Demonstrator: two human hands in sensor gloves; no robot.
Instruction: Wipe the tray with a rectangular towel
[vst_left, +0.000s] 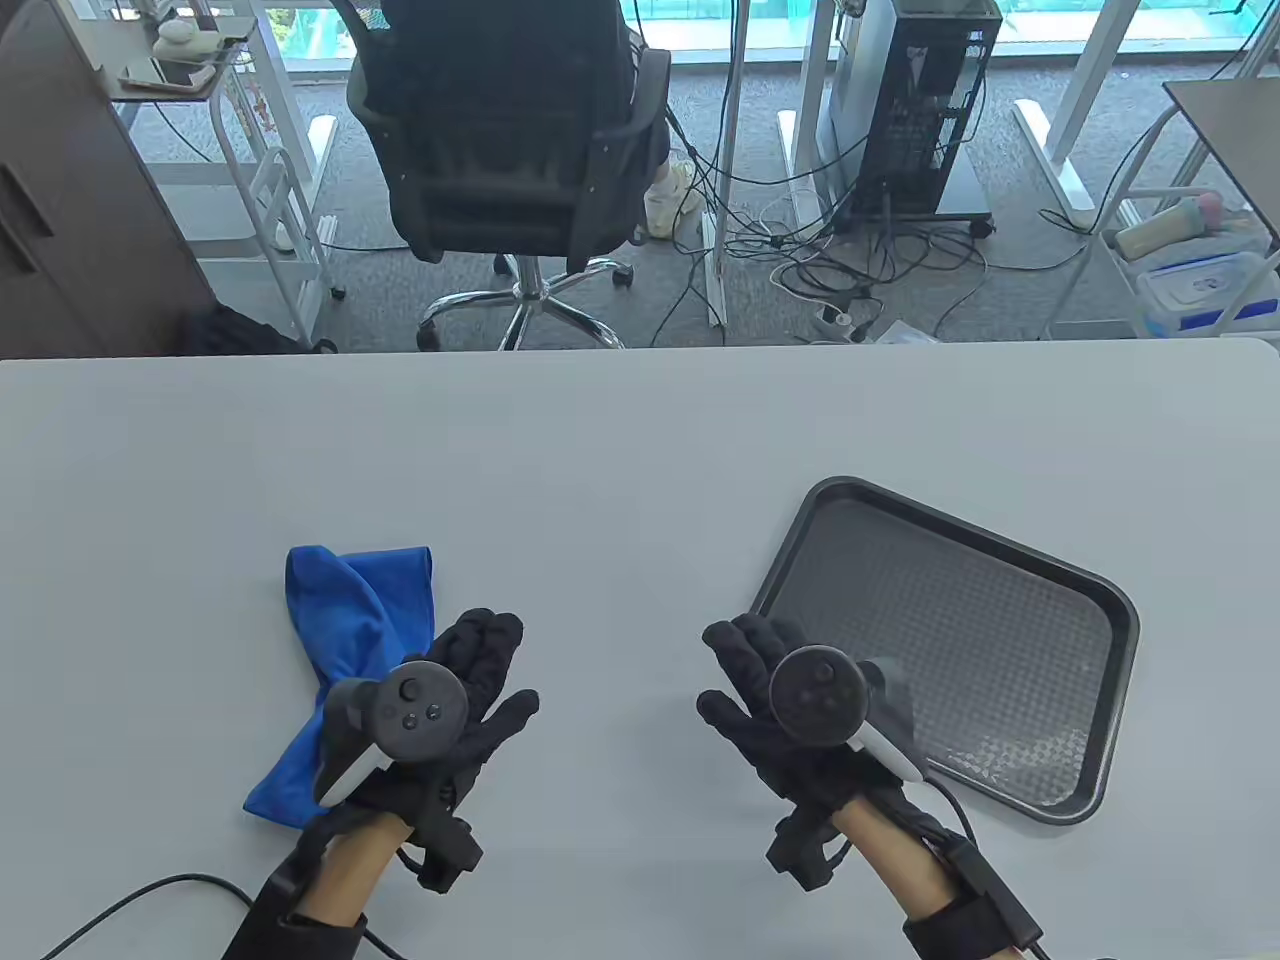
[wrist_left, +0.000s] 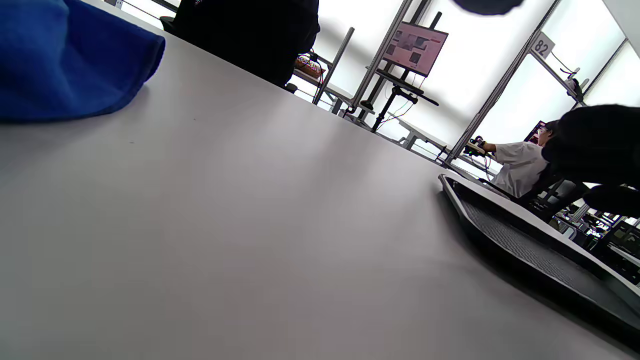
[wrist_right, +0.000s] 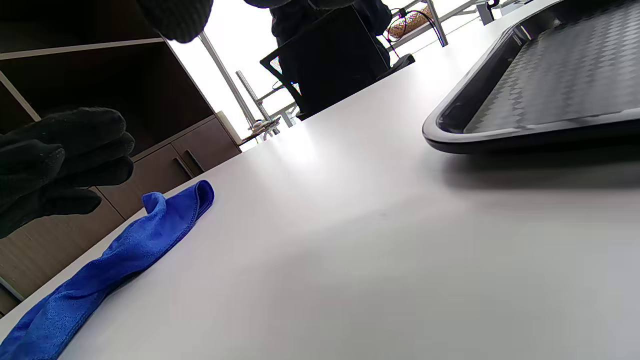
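Where left hand overlaps, towel hidden.

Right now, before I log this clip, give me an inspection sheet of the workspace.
Surface: grey table, bare between the hands.
Job's things: blue towel lies crumpled on the left; black tray lies flat on the right, nothing on it.
Clutter: nothing seen.
Grippers: left hand and right hand both open, holding nothing.
Cables: glove leads run off both wrists.
Surroundings: office chair, computer tower, floor cables.
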